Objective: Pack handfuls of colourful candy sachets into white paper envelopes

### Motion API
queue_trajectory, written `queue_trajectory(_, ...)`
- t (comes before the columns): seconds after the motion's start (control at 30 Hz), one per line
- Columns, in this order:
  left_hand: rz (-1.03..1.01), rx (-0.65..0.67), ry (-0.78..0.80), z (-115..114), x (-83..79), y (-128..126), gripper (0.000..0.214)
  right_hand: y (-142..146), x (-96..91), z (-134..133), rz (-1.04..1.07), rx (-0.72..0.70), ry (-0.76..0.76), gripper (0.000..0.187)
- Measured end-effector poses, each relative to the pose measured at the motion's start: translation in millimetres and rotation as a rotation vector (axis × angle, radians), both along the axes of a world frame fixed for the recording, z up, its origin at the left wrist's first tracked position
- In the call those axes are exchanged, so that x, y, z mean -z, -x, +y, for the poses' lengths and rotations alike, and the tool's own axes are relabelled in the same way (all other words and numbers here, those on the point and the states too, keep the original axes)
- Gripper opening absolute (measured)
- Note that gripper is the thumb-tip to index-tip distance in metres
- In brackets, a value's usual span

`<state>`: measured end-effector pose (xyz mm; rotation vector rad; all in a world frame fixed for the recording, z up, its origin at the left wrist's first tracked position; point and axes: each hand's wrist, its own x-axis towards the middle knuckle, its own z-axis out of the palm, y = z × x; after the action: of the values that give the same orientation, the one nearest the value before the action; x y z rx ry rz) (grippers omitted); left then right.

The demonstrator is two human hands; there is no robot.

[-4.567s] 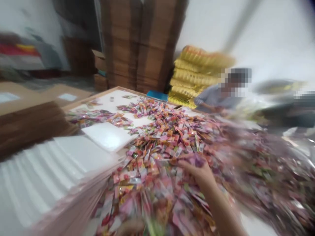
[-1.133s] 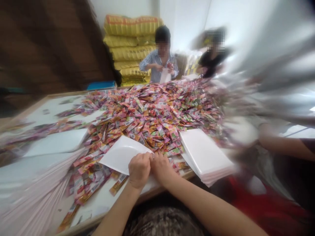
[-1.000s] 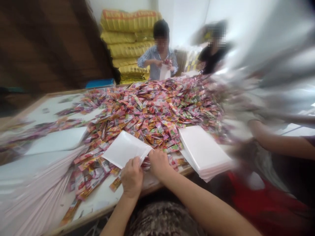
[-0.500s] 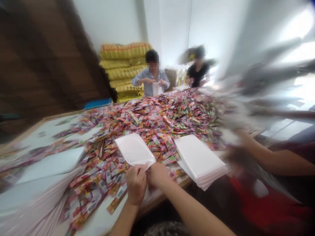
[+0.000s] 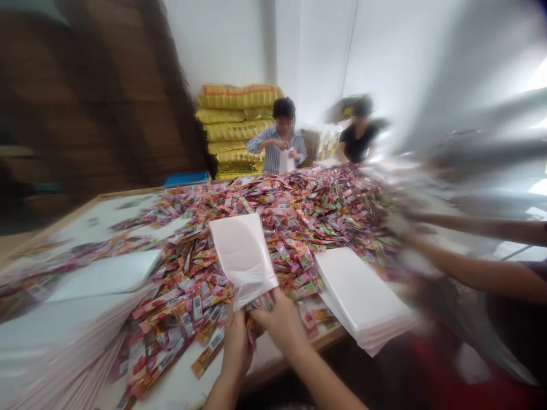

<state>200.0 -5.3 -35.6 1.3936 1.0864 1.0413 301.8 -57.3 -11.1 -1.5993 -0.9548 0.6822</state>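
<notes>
Both of my hands meet at the near table edge and grip the bottom end of one white bag (image 5: 244,256), which stands up and leans away from me. My left hand (image 5: 237,341) is closed under its lower edge. My right hand (image 5: 280,322) pinches the bag's lower right corner. A big heap of small colourful sachets (image 5: 273,210) covers the table right behind the bag. A stack of white bags (image 5: 361,296) lies just right of my hands.
More white bags (image 5: 102,276) lie fanned out at the left. A neighbour's bare arms (image 5: 470,267) reach into the heap from the right. Two people (image 5: 280,142) sit at the far end before yellow sacks (image 5: 239,119). Brown cardboard (image 5: 106,97) stands at the left.
The white bag has swung from lying flat to the left to standing upright. My hands have stayed on its lower end and dropped closer to me.
</notes>
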Motion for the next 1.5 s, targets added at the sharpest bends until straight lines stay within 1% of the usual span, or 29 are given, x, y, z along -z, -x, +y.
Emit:
queue_trajectory(0.03, -0.037, -0.008, 0.058, -2, 0.9, -2, 0.039, 5, 0.4, -2, -0.167, 0.088, -0.025, 0.042)
queue_trajectory(0.1, -0.115, -0.023, 0.173, -6, 4.2, -8, 0.037, 13, 2.2, -5, -0.436, 0.186, -0.053, 0.048)
queue_trajectory(0.17, -0.181, -0.017, 0.26, -11, 6.8, -13, 0.036, 16, 5.1, -5, -0.556, 0.203, -0.049, 0.051)
queue_trajectory(0.23, -0.308, 0.041, 0.382, -16, 6.9, -14, 0.037, 15, 9.1, -2, -0.505, 0.18, -0.03, 0.042)
queue_trajectory(0.3, -0.45, 0.096, 0.476, -18, 4.2, -12, 0.04, 11, 13.8, 2, -0.299, 0.138, -0.033, 0.033)
queue_trajectory(0.37, -0.562, 0.098, 0.521, -19, 0.1, -8, 0.043, 8, 18.6, 7, -0.04, 0.068, -0.071, 0.032)
queue_trajectory(0.4, -0.588, 0.085, 0.542, -19, -1.9, -7, 0.044, 9, 20.7, 9, 0.05, 0.044, -0.092, 0.033)
queue_trajectory(0.43, -0.607, 0.073, 0.575, -19, -3.5, -7, 0.044, 10, 22.4, 11, 0.083, 0.041, -0.113, 0.035)
queue_trajectory(0.47, -0.624, 0.068, 0.626, -20, -4.8, -7, 0.042, 13, 23.5, 11, 0.053, 0.064, -0.133, 0.038)
queue_trajectory(0.5, -0.633, 0.073, 0.684, -21, -5.9, -7, 0.041, 16, 24.1, 11, -0.035, 0.1, -0.146, 0.042)
queue_trajectory(0.57, -0.629, 0.094, 0.767, -24, -8.1, -9, 0.04, 23, 22.8, 8, -0.278, 0.166, -0.138, 0.05)
queue_trajectory(0.6, -0.625, 0.102, 0.791, -26, -10.0, -9, 0.04, 25, 20.9, 5, -0.37, 0.177, -0.11, 0.053)
queue_trajectory(0.67, -0.63, 0.101, 0.8, -30, -16.6, -8, 0.04, 27, 14.4, -5, -0.424, 0.118, -0.017, 0.061)
queue_trajectory(0.73, -0.667, 0.112, 0.74, -32, -26.8, -6, 0.037, 26, 5.6, -20, -0.379, -0.008, 0.054, 0.073)
queue_trajectory(0.8, -0.723, 0.176, 0.688, -35, -37.6, -3, 0.036, 24, -3.1, -38, -0.362, -0.122, 0.072, 0.09)
queue_trajectory(0.83, -0.74, 0.211, 0.692, -38, -41.7, -1, 0.034, 22, -6.4, -47, -0.378, -0.15, 0.073, 0.099)
queue_trajectory(0.87, -0.746, 0.238, 0.721, -41, -44.2, 0, 0.033, 20, -8.6, -56, -0.405, -0.16, 0.074, 0.103)
queue_trajectory(0.9, -0.742, 0.252, 0.76, -46, -44.9, 1, 0.033, 18, -9.5, -63, -0.439, -0.167, 0.074, 0.103)
queue_trajectory(0.93, -0.737, 0.259, 0.796, -53, -43.8, 1, 0.033, 16, -9.0, -69, -0.473, -0.178, 0.074, 0.1)
queue_trajectory(1.0, -0.739, 0.244, 0.85, -70, -36.7, 0, 0.035, 13, -4.7, -75, -0.54, -0.17, 0.091, 0.088)
queue_trajectory(1.03, -0.748, 0.216, 0.864, -80, -31.7, -1, 0.035, 13, -1.6, -76, -0.574, -0.129, 0.113, 0.081)
queue_trajectory(1.1, -0.77, 0.139, 0.875, -97, -21.1, -4, 0.034, 14, 3.2, -76, -0.627, 0.01, 0.175, 0.069)
queue_trajectory(1.17, -0.784, 0.107, 0.887, -107, -12.9, -5, 0.032, 17, 3.5, -76, -0.635, 0.126, 0.217, 0.058)
queue_trajectory(1.2, -0.784, 0.133, 0.9, -108, -10.5, -5, 0.031, 18, 1.8, -78, -0.624, 0.126, 0.215, 0.056)
queue_trajectory(1.27, -0.749, 0.204, 0.927, -104, -9.1, -1, 0.031, 20, -3.0, -83, -0.59, 0.02, 0.183, 0.057)
queue_trajectory(1.33, -0.701, 0.201, 0.888, -99, -11.3, 3, 0.032, 23, -5.0, -88, -0.603, -0.071, 0.165, 0.059)
queue_trajectory(1.37, -0.687, 0.177, 0.848, -97, -13.0, 5, 0.033, 26, -3.6, -89, -0.641, -0.06, 0.171, 0.058)
queue_trajectory(1.43, -0.704, 0.152, 0.782, -98, -15.6, 8, 0.035, 31, 3.4, -86, -0.755, 0.05, 0.189, 0.05)
queue_trajectory(1.5, -0.761, 0.189, 0.766, -105, -16.1, 8, 0.038, 37, 11.7, -79, -0.845, 0.155, 0.179, 0.043)
